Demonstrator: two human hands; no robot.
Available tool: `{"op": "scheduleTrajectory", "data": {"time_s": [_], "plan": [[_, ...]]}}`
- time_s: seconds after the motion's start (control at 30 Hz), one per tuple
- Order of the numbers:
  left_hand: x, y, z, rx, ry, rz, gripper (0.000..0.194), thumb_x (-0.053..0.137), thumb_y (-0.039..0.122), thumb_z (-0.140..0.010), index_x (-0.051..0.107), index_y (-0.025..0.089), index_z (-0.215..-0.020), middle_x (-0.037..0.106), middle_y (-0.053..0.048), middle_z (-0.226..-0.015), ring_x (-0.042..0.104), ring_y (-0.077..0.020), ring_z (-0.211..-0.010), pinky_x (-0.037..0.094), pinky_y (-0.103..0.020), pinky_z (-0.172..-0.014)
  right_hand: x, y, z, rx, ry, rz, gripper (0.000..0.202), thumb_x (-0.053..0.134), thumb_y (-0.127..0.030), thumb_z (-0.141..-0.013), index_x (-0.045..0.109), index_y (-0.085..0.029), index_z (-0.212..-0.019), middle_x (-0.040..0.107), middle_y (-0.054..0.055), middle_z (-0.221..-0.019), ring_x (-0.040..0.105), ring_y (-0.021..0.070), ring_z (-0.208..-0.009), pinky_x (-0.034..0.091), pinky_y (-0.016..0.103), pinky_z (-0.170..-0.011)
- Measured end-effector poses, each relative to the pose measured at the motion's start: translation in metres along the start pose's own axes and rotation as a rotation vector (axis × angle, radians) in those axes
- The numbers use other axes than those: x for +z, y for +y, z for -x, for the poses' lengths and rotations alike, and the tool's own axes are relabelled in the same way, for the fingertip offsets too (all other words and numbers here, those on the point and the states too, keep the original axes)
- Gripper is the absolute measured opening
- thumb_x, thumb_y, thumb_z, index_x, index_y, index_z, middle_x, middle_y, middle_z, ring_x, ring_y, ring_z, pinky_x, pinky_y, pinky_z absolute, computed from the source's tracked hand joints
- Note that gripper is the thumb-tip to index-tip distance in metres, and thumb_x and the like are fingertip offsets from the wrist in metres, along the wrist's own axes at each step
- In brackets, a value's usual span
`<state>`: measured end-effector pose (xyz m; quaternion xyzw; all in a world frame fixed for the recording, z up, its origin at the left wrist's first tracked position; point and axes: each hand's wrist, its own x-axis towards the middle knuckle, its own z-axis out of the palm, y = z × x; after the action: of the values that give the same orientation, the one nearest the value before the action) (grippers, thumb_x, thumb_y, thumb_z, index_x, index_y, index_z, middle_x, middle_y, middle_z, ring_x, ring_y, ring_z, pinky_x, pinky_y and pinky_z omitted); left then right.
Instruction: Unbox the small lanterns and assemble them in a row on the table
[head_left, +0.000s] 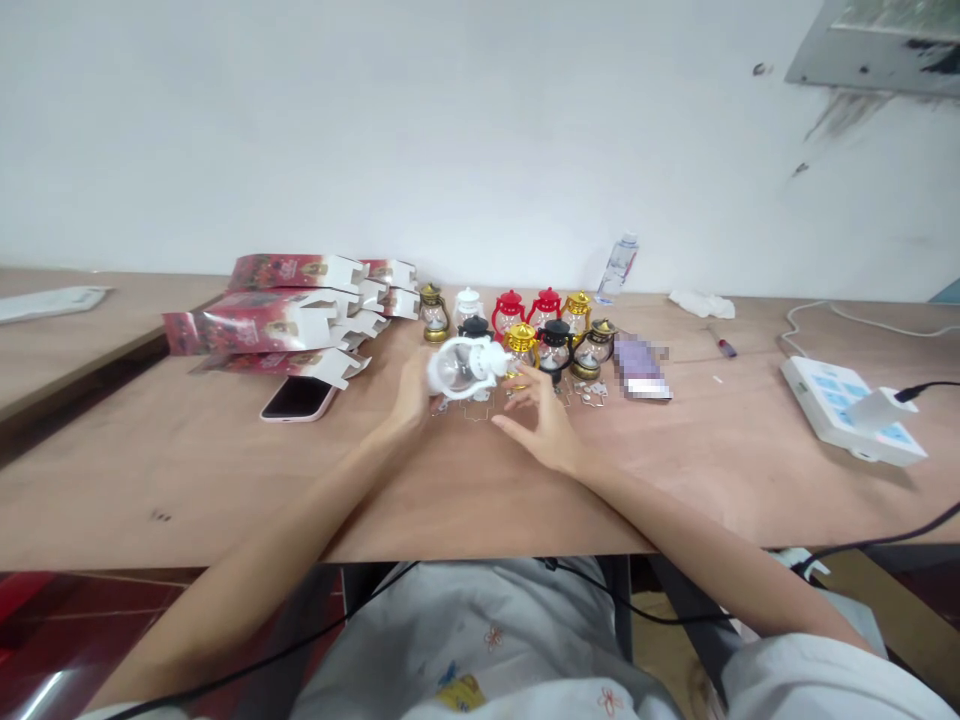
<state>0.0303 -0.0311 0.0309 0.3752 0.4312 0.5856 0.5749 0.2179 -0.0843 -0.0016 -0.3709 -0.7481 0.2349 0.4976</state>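
My left hand (413, 391) grips the base end of a white lantern (466, 367), which lies tilted on its side above the table with its top toward the right. My right hand (541, 418) is beside the lantern's top, its fingers apart; whether a fingertip touches the lantern I cannot tell. Behind the hands stand several small lanterns: a bronze one (434, 314), another white one (469, 308), red ones (510, 314), black ones (554, 350) and gold ones (522, 352). Small wire pieces and metal parts (589, 391) lie in front of them.
Red and white cardboard boxes (277, 322) are piled at the left, beside a phone (298, 399). Right of the lanterns lies a purple item (642, 368), partly pixelated. A bottle (619, 265), tissue (703, 304), small tool (724, 346) and white power strip (855, 410) are farther right.
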Motion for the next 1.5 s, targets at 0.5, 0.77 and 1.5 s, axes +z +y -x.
{"op": "scheduleTrajectory", "data": {"time_s": [0.5, 0.77, 1.5], "plan": [[0.007, -0.006, 0.041, 0.897, -0.224, -0.527, 0.051, 0.082, 0.019, -0.058, 0.052, 0.023, -0.098, 0.062, -0.006, -0.106, 0.059, -0.0212, -0.1, 0.044, -0.036, -0.089, -0.002, -0.003, -0.013, 0.647, -0.035, -0.925, 0.043, 0.066, -0.029, -0.071, 0.052, -0.028, -0.112, 0.066, -0.001, -0.101, 0.066, 0.0142, -0.084, 0.051, 0.039, -0.092], [0.004, -0.008, 0.045, 1.014, -0.486, -0.694, 0.021, 0.077, 0.022, -0.066, 0.06, 0.021, -0.078, 0.066, -0.012, -0.109, 0.061, -0.0235, -0.103, 0.046, -0.039, -0.09, -0.013, -0.004, -0.017, 0.581, -0.126, -0.864, 0.04, 0.039, -0.046, -0.084, 0.054, -0.021, -0.111, 0.066, 0.008, -0.1, 0.064, 0.0223, -0.089, 0.054, 0.044, -0.082], [0.004, -0.012, 0.041, 0.945, -0.439, -0.684, 0.027, 0.081, 0.019, -0.061, 0.065, 0.022, -0.082, 0.068, -0.009, -0.11, 0.06, -0.0264, -0.107, 0.039, -0.041, -0.095, -0.013, -0.013, -0.018, 0.709, 0.027, -1.003, 0.034, 0.067, -0.03, -0.073, 0.056, -0.026, -0.105, 0.066, -0.002, -0.091, 0.06, 0.0111, -0.071, 0.055, 0.023, -0.062]]}}
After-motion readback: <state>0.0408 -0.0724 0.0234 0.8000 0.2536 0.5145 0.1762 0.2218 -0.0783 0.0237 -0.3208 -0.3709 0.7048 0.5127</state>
